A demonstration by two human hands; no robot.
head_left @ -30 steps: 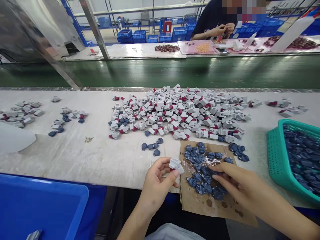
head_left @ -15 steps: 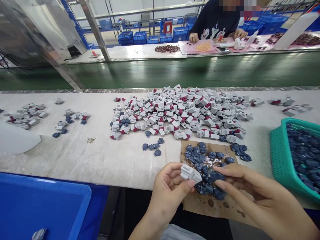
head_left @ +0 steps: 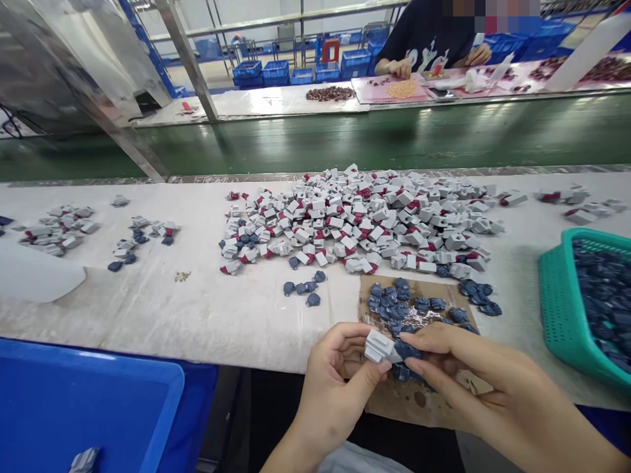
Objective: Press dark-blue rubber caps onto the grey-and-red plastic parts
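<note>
My left hand (head_left: 335,381) pinches a small grey plastic part (head_left: 377,345) between thumb and fingers, just above the table's near edge. My right hand (head_left: 473,381) presses a dark blue part (head_left: 407,349) against the grey one, fingers closed on it. Both hands hover over a brown cardboard sheet (head_left: 434,404) that carries several more dark blue parts (head_left: 394,302). Behind it lies a big heap of grey-and-red parts (head_left: 359,220).
A teal basket (head_left: 562,309) of dark blue parts stands at the right. A blue bin (head_left: 89,407) sits at the lower left. Smaller part clusters (head_left: 59,226) lie on the left. Beyond the green conveyor (head_left: 345,138), another person (head_left: 434,39) works at a far bench.
My left hand carried the grey part to the right and down. My right hand lifted a dark blue part off the cardboard and brought it against the grey one.
</note>
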